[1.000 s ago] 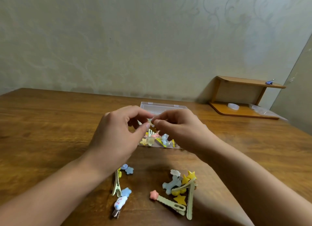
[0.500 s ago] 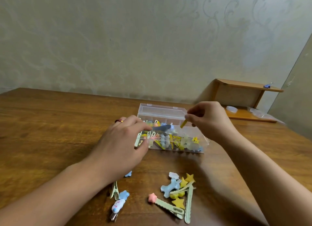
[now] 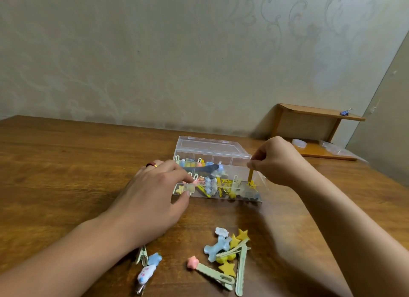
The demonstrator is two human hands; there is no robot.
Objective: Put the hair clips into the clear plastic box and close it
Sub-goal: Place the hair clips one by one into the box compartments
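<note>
— Clear plastic box [image 3: 212, 150] stands open on a wooden table [image 3: 66, 163], lid raised toward the wall, its compartments already crowded with hair clips. Where are the hands?

— Both at the box. A person's left hand [image 3: 152, 199] grips the near left corner, thumb on the front wall, fingers curled over the rim; a red and gold ring [image 3: 151, 164] shows on one finger. The right hand [image 3: 276, 161] pinches a yellow star clip [image 3: 251, 178] upright over the right end compartment, star end down inside the box.

— And the clips outside it?

— A loose pile [image 3: 230, 252] lies on the table near the camera: a blue bone shape, yellow stars, long pale green clips, one tipped with a pink star [image 3: 192, 262]. A few more clips [image 3: 147, 268] sit just beside the left forearm.

— Anything behind?

— A small wooden shelf [image 3: 316, 128] against the wall at right, a blue binder clip [image 3: 345, 112] on top.
</note>
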